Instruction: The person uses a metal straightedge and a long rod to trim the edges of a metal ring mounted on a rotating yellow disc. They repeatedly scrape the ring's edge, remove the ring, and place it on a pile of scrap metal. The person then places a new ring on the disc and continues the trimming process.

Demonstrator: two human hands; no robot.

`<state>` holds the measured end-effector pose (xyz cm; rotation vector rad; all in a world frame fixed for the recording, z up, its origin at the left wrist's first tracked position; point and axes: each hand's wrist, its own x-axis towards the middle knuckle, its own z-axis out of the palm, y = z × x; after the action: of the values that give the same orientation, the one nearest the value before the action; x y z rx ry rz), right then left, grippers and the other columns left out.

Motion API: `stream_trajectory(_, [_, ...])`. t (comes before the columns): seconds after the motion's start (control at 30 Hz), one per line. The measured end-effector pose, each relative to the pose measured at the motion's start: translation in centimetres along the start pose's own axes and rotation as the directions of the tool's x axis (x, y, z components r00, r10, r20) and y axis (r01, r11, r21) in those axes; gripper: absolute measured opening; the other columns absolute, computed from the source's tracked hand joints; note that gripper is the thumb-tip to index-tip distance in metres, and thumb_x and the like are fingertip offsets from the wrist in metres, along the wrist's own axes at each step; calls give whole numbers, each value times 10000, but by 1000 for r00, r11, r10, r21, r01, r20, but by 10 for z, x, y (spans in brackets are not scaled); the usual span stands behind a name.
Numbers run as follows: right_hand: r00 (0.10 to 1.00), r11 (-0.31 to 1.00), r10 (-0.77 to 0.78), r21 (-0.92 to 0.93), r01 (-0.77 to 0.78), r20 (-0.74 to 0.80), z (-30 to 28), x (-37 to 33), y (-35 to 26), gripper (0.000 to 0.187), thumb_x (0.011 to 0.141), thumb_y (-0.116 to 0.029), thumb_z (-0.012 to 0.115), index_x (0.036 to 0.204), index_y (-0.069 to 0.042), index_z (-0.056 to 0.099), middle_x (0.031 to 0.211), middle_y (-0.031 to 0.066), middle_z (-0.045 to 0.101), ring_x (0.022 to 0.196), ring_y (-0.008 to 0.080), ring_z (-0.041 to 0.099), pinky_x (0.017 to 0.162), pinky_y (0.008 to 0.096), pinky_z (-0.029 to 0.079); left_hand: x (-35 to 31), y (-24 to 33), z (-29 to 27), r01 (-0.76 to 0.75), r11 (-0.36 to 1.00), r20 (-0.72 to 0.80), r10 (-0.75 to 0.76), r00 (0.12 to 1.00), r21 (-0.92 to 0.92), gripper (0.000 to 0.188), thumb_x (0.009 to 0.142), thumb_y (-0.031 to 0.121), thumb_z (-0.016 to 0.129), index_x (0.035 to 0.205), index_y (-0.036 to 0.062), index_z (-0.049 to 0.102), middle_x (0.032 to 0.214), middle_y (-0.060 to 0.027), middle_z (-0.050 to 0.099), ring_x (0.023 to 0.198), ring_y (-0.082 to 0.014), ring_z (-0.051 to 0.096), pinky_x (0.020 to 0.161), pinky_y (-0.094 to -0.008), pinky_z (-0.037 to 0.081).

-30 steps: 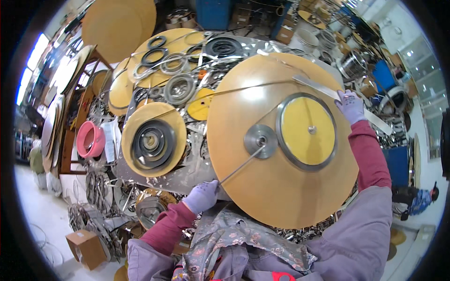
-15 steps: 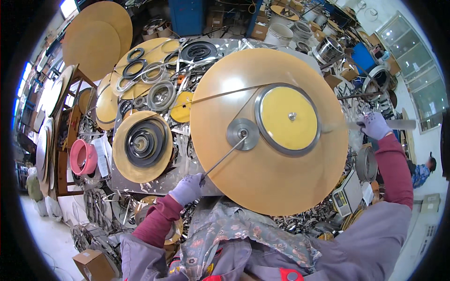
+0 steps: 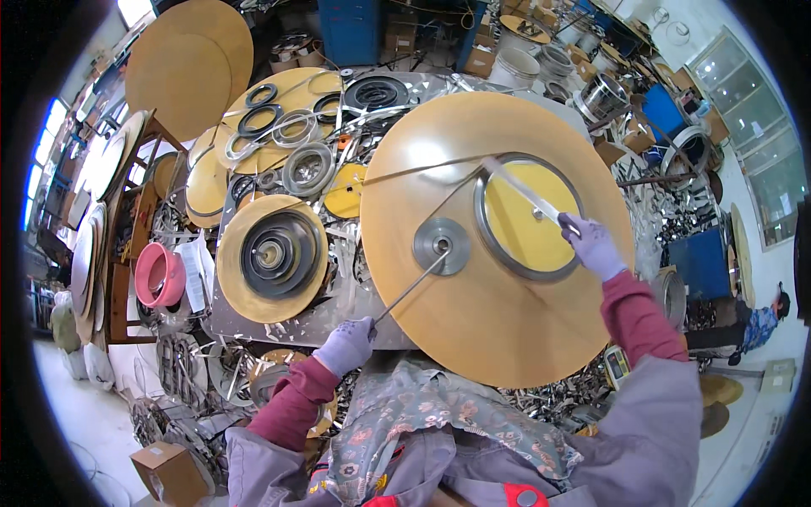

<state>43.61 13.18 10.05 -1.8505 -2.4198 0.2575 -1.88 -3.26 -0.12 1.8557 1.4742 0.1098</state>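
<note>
My left hand (image 3: 346,345), in a pale glove, is closed round a thin metal rod (image 3: 405,297). The rod's far end meets the centre of a small grey pulley (image 3: 427,241) on a large tan disc (image 3: 473,338). My right hand (image 3: 595,248), also gloved, grips a flat pale bar (image 3: 541,201). The bar slants over a yellow round plate (image 3: 541,245) ringed by a wound grey metal strip (image 3: 488,235). Its far end is blurred, and contact with the strip I cannot tell. A dark strip (image 3: 422,169) runs leftward from the wound ring.
Left of the large disc, another tan disc (image 3: 232,296) carries a loose dark coil (image 3: 258,253). Several rings and coils lie behind it. A pink bucket (image 3: 159,275) stands at the left. Metal scraps surround the work table (image 3: 241,324). A person (image 3: 760,325) is at the far right.
My right hand has swung left with the bar, from beyond the large disc's right edge to over the yellow plate. My left hand keeps its hold on the rod. The view has shifted slightly.
</note>
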Motion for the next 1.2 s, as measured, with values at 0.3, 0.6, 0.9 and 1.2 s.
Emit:
stream_trajectory(0.3, [942,954,298,14,-299,-155,132,39,2,327,887,-250,529,1174,-97,558,934,196,643,867,355,614,790,451,467,12,15,4,17,999,25,-16,1000,-31,179,873,173,479,886,1,524,774,-249,598,774,-424,589,686,-489,447])
stream_trajectory(0.6, [954,960,280,22,-280,-107,104,35,-1,310,892,-258,506,1166,-127,566,920,169,653,883,331,623,788,436,481,26,7,-2,45,999,40,-44,998,-13,154,867,149,490,919,9,533,778,-249,599,789,-421,592,688,-485,448])
stream_trajectory(0.9, [963,965,260,39,-258,-74,104,37,-13,321,891,-266,510,1188,-156,561,946,169,649,894,335,619,815,429,473,35,10,-6,58,997,38,-56,998,-41,152,865,146,497,894,6,547,817,-251,605,809,-421,588,701,-473,449])
stream_trajectory(1.2, [959,968,252,46,-248,-133,114,40,9,352,889,-281,526,1204,-125,536,932,185,647,892,342,614,816,436,470,33,4,-2,24,1000,34,-24,999,-10,151,872,153,498,887,9,540,802,-249,602,799,-424,586,691,-481,446])
